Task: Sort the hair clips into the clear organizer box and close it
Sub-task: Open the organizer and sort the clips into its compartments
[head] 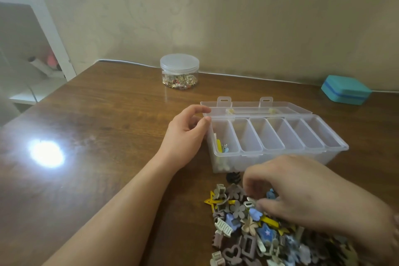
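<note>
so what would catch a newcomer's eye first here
Probably the colourful clip pile at the table's near edge, with the right hand reaching into it. Just behind sits the open organizer, the left hand at its left end, clips only in its leftmost compartment.

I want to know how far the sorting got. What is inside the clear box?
The clear box holds a few clips in its leftmost compartment; the others look empty. Its lower layer is blurred.
</note>
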Motion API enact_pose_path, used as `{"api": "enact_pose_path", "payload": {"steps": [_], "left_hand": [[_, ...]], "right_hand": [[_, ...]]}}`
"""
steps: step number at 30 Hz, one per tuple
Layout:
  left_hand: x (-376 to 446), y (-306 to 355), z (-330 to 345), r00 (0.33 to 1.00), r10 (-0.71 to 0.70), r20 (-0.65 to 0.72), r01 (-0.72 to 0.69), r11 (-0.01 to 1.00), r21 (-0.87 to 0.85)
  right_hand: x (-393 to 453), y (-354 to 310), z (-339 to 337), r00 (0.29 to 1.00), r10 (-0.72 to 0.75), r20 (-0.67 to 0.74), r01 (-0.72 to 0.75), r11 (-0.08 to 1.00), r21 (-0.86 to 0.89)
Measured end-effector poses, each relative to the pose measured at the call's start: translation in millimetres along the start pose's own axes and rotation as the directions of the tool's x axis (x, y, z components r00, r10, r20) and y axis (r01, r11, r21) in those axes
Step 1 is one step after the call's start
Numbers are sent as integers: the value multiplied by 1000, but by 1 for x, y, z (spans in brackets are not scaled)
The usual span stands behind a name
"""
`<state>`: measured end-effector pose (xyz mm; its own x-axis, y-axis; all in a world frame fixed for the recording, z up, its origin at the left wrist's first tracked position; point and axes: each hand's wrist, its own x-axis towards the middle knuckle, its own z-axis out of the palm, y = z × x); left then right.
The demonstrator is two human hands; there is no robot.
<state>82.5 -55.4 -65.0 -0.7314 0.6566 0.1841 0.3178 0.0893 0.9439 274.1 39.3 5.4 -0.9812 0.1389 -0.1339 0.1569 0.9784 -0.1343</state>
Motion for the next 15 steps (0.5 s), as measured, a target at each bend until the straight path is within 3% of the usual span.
{"api": "enact_pose_path", "payload": {"steps": [5,8,10,12,15], "left_hand": [[0,-1,0,1000,-1,5,1,1000,6],[0,0,0,1000,-3,1,3,1000,6],[0,0,0,1000,-2,1,2,1000,3],[0,1,0,1000,-2,6,2,1000,4],[0,1,0,1000,2,5,-2,1000,8]], "right_hand": [[-2,5,-2,998,-29,-64,31,999,35],[-3,7,-13,983,-35,-183,88,954,288],[1,6,-14,913,30,-407,183,861,474],[11,6,-8,803,141,-579,235,817,526],[30,6,5,726,249,-641,210,807,552]]}}
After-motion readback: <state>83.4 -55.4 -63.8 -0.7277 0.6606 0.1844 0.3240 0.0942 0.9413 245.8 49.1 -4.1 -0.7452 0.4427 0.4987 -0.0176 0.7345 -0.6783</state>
